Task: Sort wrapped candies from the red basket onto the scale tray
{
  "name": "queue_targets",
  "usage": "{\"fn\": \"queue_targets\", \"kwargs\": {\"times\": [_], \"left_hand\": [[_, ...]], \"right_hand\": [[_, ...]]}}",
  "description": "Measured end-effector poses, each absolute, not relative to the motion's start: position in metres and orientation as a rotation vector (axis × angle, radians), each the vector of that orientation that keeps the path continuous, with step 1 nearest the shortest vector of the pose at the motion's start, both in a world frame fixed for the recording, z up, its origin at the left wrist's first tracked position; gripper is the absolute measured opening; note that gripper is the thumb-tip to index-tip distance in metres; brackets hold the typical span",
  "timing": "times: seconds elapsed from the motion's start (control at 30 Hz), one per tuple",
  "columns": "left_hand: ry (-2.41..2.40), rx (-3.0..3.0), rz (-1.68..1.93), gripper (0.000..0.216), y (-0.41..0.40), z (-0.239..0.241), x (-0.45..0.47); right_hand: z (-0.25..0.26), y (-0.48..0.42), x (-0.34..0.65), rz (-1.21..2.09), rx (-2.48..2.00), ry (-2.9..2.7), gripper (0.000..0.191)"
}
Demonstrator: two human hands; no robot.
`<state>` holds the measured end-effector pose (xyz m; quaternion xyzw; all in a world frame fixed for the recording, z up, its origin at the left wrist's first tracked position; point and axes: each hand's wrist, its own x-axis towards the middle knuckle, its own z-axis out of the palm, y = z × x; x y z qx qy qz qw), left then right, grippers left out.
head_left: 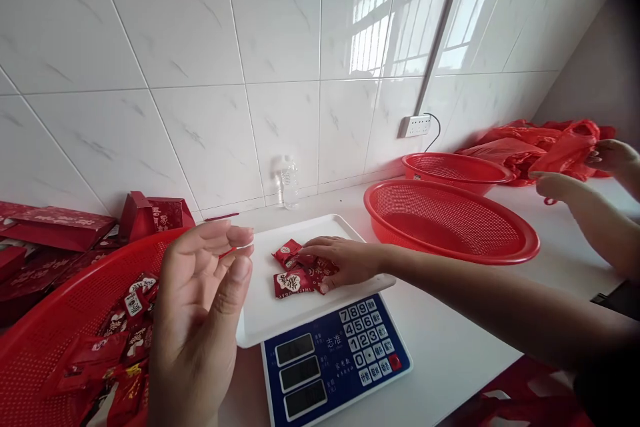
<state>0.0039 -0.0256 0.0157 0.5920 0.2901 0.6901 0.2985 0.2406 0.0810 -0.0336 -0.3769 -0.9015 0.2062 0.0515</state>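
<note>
Palm up and fingers loosely curled, my left hand [200, 307] is raised between the red basket and the scale, with a gap between thumb and fingertips and nothing seen in it. My right hand [345, 263] reaches over the white tray [265, 327] of a scale, its fingers and thumb round small red candy packets [323, 271] and partly hiding them. Beside its fingertips, more red packets [291, 283] with white lettering lie on the tray. Below the tray is the scale's blue panel [335, 373], with dark displays and number keys.
At left, a red mesh basket [30, 347] holds several red packets; red boxes [65, 227] stand behind. A clear bottle [290, 181] stands by the wall. Red baskets [450, 250] sit at right, where another person's hands [570, 190] handle red plastic bags [520, 147].
</note>
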Motion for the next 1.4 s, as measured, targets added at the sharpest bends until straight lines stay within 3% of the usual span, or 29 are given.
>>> {"fn": "queue_targets", "kwargs": {"times": [0.27, 0.43, 0.63, 0.87, 0.97, 1.2, 1.4], "left_hand": [[0.722, 1.639, 1.791, 0.017, -0.023, 0.014, 0.011], [0.711, 1.675, 1.757, 0.018, -0.024, 0.015, 0.015], [0.747, 1.663, 1.747, 0.015, -0.023, 0.013, 0.013], [0.751, 1.69, 1.745, 0.015, -0.023, 0.011, 0.014], [0.772, 1.709, 1.731, 0.015, -0.024, 0.011, 0.016], [0.845, 1.788, 1.704, 0.015, -0.025, 0.012, 0.018], [0.871, 1.781, 1.709, 0.014, -0.025, 0.014, 0.016]], "right_hand": [[-0.047, 0.07, 0.245, 0.398, -1.337, -2.611, 0.04], [-0.052, 0.078, 0.25, 0.26, -1.543, -2.374, 0.033], [-0.028, 0.084, 0.282, 0.04, -1.745, -2.081, 0.034], [0.006, 0.075, 0.361, -0.154, -2.129, -1.81, 0.052], [0.004, 0.066, 0.367, -0.136, -2.146, -1.881, 0.052], [-0.034, 0.047, 0.282, 0.195, -1.813, -2.29, 0.027], [-0.049, 0.048, 0.259, 0.428, -1.664, -2.143, 0.012]]}}
